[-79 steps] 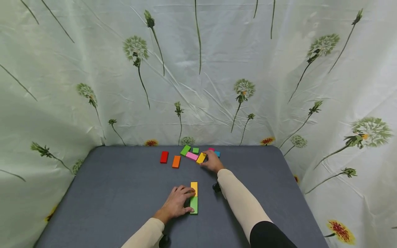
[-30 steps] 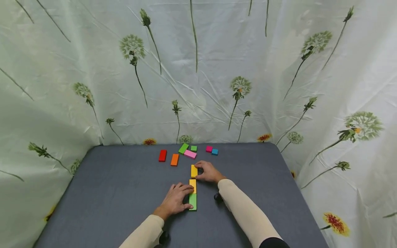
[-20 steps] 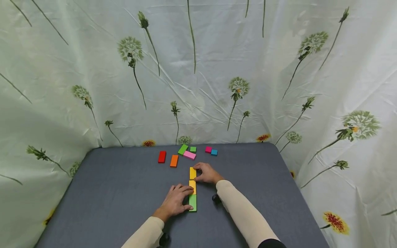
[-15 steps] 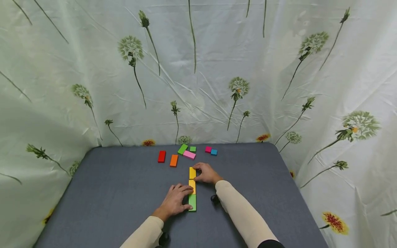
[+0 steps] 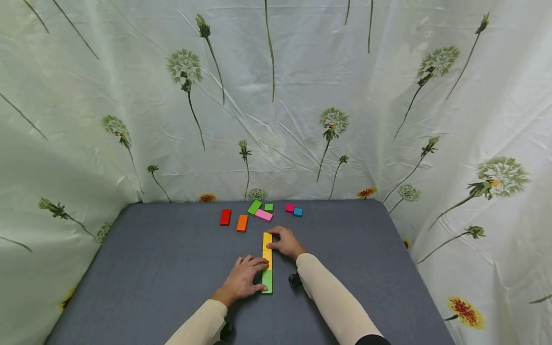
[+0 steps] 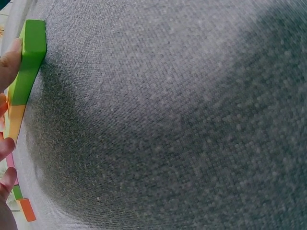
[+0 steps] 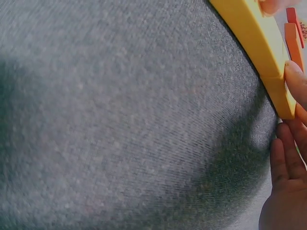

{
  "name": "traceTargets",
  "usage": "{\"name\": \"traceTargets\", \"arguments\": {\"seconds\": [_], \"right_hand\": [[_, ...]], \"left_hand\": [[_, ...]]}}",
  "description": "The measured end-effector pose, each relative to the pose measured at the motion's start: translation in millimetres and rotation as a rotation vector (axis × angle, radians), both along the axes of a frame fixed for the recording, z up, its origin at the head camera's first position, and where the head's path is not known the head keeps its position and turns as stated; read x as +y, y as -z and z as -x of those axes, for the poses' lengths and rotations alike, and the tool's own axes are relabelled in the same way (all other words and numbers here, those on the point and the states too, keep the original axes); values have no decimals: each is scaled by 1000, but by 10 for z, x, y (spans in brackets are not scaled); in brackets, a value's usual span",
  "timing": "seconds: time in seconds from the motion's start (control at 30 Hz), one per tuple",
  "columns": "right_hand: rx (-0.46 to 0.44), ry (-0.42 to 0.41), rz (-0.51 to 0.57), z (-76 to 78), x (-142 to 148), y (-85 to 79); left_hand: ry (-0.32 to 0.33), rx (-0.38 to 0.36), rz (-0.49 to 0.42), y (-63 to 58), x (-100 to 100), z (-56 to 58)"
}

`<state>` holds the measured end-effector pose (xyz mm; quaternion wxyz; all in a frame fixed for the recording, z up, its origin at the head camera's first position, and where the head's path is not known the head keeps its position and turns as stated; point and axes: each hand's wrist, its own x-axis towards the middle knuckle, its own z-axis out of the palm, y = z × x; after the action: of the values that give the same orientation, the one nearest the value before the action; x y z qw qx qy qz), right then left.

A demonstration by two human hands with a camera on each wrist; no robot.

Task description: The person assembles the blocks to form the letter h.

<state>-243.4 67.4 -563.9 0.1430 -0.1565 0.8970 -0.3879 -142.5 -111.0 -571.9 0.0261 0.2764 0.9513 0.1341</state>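
A straight row on the cloth-covered table is made of a green block (image 5: 268, 281), a yellow block (image 5: 266, 259) and a farther yellow block (image 5: 266, 237), end to end. From its left side my left hand (image 5: 242, 279) rests on the row, thumb touching the green block (image 6: 32, 45) and a fingertip on the near yellow block. Its fingers are spread and relaxed. At the far end my right hand (image 5: 288, 243) pinches the farther yellow block (image 7: 278, 93) between thumb and index finger, thumb by the seam with the near yellow block (image 7: 252, 40).
Behind the row lie a red block (image 5: 225, 217), an orange block (image 5: 242, 223), a green block (image 5: 254, 207), a pink block (image 5: 264, 215) and small green (image 5: 269, 207), magenta (image 5: 290, 208) and blue cubes (image 5: 298, 212). A flowered curtain (image 5: 284, 143) hangs behind the grey table (image 5: 164, 268).
My right hand has brought the farther yellow block from the loose pieces to the row's end, and the small gap there has closed. My left hand has stayed on the row.
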Motion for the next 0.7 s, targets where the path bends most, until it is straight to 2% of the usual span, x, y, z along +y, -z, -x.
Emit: {"name": "traceTargets", "arguments": {"seconds": [0.2, 0.4, 0.7], "right_hand": [[28, -4, -13, 20, -13, 23], [15, -6, 0, 25, -12, 30], [0, 3, 10, 16, -2, 48]], "left_hand": [[-11, 10, -2, 12, 8, 0], [-12, -1, -2, 8, 4, -5], [-18, -48, 6, 15, 13, 8]]}}
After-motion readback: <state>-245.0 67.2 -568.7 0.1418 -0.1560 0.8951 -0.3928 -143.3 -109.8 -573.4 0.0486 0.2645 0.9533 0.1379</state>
